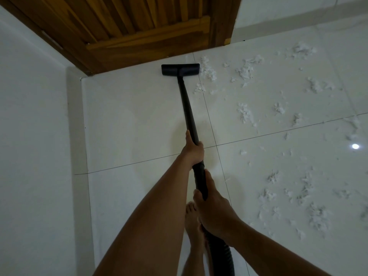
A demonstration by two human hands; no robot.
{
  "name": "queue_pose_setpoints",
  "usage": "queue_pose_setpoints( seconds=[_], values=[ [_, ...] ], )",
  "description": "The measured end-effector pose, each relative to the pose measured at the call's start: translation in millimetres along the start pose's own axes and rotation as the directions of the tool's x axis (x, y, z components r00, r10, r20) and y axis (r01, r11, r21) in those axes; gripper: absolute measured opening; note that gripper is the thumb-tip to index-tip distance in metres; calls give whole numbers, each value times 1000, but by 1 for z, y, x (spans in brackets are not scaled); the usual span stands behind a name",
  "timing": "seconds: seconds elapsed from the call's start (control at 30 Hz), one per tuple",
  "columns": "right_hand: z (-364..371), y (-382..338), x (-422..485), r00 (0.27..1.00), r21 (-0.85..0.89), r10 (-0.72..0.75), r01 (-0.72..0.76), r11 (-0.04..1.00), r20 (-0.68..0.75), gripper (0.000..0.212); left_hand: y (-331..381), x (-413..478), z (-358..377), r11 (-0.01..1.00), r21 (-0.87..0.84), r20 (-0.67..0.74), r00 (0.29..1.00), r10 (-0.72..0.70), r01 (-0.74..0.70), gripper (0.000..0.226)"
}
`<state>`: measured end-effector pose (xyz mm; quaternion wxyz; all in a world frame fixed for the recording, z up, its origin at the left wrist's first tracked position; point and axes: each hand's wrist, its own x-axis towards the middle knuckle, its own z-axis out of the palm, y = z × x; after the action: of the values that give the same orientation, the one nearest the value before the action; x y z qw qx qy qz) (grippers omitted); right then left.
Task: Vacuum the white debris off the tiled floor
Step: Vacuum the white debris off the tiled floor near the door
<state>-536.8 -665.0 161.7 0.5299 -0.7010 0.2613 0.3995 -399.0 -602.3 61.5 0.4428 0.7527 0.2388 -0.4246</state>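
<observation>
White floor [139,120] is showing debris [247,112] spreading from 1 to 4 o'clock. Left hand [194,149] and right hand [214,208] are both gripping wand [189,108]; head [180,69] is sitting at 12 by door [139,26]. Suggest sweeping flat and rightward in overlapping passes.

vacuum wand [188,108]: black
floor head [180,69]: black
hose [222,255]: black, ribbed
floor [139,120]: glossy white tiles, thin dark grout lines
debris [246,70]: white
door [139,26]: striped brown and amber wood
</observation>
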Motion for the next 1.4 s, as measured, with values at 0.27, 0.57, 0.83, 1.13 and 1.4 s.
queue_pose_setpoints(
  seconds=[0.27,0.57,0.83,1.13,1.4],
  values=[
    [1,-5,14,1000,-15,-7,6,1000,-7,67,5,11,-7,1000,21,-4,1000,-3,3,73],
    [-1,-15,23,1000,-30,-31,31,999,-3,66,9,23,-16,999,14,-16,999,29,-29,72],
    [6,-26,-8,999,7,8,-8,1000,31,65,8,-8,-23,1000,29,-6,1000,-12,12,73],
    [0,-62,-58,1000,-16,1,-1,1000,19,60,31,-59,-40,995,40,48,994,-94,92,73],
    [-5,-90,-58,999,22,32,-33,999,34,58,52,-62,-56,991,32,75,988,-132,130,75]
  ],
)
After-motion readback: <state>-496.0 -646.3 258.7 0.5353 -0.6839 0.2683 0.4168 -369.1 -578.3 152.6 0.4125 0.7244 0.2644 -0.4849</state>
